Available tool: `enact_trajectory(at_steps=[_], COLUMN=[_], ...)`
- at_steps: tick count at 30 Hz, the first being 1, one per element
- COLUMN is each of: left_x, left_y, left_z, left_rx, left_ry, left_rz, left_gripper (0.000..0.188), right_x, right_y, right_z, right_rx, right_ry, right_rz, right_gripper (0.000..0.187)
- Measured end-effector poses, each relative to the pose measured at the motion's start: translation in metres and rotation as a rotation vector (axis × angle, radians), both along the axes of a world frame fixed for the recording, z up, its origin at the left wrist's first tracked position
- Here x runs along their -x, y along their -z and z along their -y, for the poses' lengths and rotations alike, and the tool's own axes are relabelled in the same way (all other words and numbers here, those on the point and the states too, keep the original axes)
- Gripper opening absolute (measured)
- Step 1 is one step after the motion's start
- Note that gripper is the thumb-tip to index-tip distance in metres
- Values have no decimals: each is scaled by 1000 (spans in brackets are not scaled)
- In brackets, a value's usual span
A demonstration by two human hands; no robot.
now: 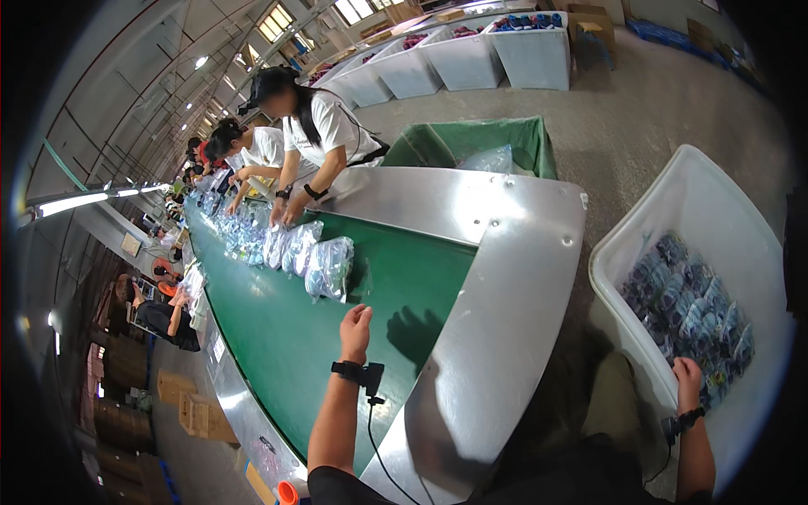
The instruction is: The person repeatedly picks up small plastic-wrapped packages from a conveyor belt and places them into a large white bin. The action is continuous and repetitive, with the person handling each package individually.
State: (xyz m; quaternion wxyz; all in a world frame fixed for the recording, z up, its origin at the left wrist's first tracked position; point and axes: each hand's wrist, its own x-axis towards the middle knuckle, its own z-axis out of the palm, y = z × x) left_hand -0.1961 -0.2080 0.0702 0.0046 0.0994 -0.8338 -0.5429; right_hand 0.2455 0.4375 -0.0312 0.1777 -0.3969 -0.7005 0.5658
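Observation:
Over the green conveyor belt (pixel 261 324) my left hand (pixel 355 332) is raised, holding nothing visible; its shadow on the belt shows fingers apart. Just beyond it lies a clear plastic bag (pixel 329 268) with what look like shoes in it, the nearest of a row of such bags. To my right, my right hand (pixel 688 379) is inside the near side of a white bin (pixel 724 189), fingers curled beside the packed shoes (pixel 686 295). What it grips, if anything, is hidden. Both wrists carry black strapped-on devices with cables.
A metal frame (pixel 522 295) borders the belt's end. Two co-workers in white shirts (pixel 335 118) handle bags along the far side. Behind stands a green-lined container (pixel 530 139) holding clear plastic. White tubs (pixel 530 59) of shoes line the back; cartons (pixel 202 417) lie at left.

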Motion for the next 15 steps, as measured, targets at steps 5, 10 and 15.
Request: enact_trajectory(at_steps=[5,10,15], left_x=[96,153,189], left_y=[19,26,37], left_z=[57,95,112], left_rx=[285,647,657], left_ry=[-176,-335,-390], left_rz=[-183,-324,-260], left_gripper=[53,53,56], right_x=[-1,-1,0], right_y=[15,24,25], right_z=[2,8,9], right_rx=[-359,-397,-420], right_ry=[-17,43,75], right_rz=[83,100,194], right_gripper=[17,10,14])
